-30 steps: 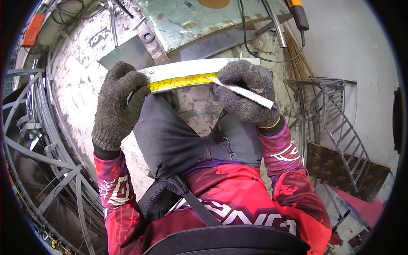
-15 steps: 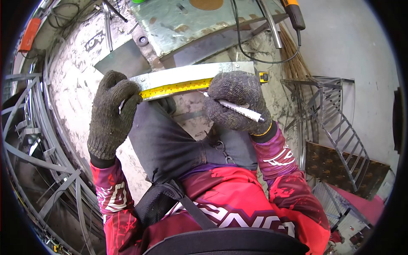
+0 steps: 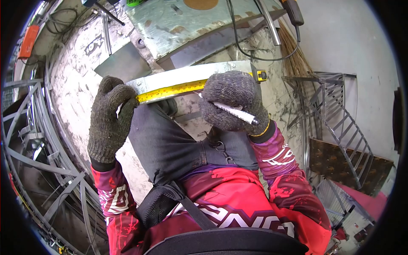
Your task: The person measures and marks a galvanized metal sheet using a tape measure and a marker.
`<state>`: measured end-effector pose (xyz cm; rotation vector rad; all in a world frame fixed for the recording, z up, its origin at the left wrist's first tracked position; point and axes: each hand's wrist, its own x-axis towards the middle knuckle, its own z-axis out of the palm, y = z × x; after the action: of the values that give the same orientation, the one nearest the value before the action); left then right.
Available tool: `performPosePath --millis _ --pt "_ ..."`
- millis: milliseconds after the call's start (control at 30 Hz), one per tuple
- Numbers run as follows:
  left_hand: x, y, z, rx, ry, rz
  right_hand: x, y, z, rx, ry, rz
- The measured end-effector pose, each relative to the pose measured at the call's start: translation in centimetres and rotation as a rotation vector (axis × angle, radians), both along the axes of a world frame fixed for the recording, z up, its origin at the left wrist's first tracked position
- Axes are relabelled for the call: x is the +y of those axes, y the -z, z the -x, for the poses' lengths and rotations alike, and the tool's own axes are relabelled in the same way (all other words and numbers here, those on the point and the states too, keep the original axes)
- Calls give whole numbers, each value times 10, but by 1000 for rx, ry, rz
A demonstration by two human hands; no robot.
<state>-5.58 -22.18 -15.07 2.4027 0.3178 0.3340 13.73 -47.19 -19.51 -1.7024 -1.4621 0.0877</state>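
Observation:
A long pale metal channel lies across in front of my lap, with a yellow tape measure blade stretched along its near edge. My left hand, in a dark knitted glove, pinches the left end of the blade against the metal. At the right, my gloved right hand is closed around a white marker, its thin tip pointing left at the blade. That hand also presses over the blade and channel. The yellow-and-black tape case sticks out past the channel's right end.
Ahead stands a metal-topped block; a corded power tool hangs over its right corner. A flat metal sheet lies on the floor. Steel bars are heaped at left. At right, a ladder-like metal frame leans by the wall.
The view has shifted slightly. My right hand and the marker have moved a little left, while my left hand keeps its pinch. A dark object has come in at the top left edge.

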Motion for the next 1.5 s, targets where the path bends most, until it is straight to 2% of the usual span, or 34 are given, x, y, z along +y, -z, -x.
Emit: performPosePath --millis 33,100,233,300,333,500,633,700,833,900,933,1000,1100,1333,1400,1500 --pt "0 1 1 -4 3 -3 -2 2 2 0 2 -1" --pt "1 2 1 -7 8 -7 -5 3 7 -166 58 41" --pt "1 1 1 9 4 -8 -6 -7 6 -162 54 155" --pt "0 2 1 9 -2 1 -7 -12 5 -125 21 366" --pt "1 2 1 8 2 -8 -9 -8 7 -124 21 366" --pt "0 2 2 5 -5 -7 -15 16 12 -632 130 231" --pt "1 2 1 8 1 -7 -13 13 15 -535 163 203" --pt "1 2 1 9 -1 -7 -12 8 11 -369 97 211" --pt "0 2 2 14 -2 -10 -10 1 13 -446 127 227" --pt "1 2 2 18 -5 -7 -7 -7 7 -121 29 426" --pt "1 3 2 9 2 -7 -2 -3 5 -121 29 425" --pt "1 3 2 -1 9 -8 10 7 1 -391 112 -107" --pt "-1 3 1 -2 -3 8 10 8 -2 -265 61 -161" --pt "1 3 2 9 6 -12 2 3 5 -321 92 -77" --pt "1 2 1 14 8 -14 -11 2 13 -201 85 239" --pt "0 1 1 24 3 -4 -9 11 12 -308 111 128"
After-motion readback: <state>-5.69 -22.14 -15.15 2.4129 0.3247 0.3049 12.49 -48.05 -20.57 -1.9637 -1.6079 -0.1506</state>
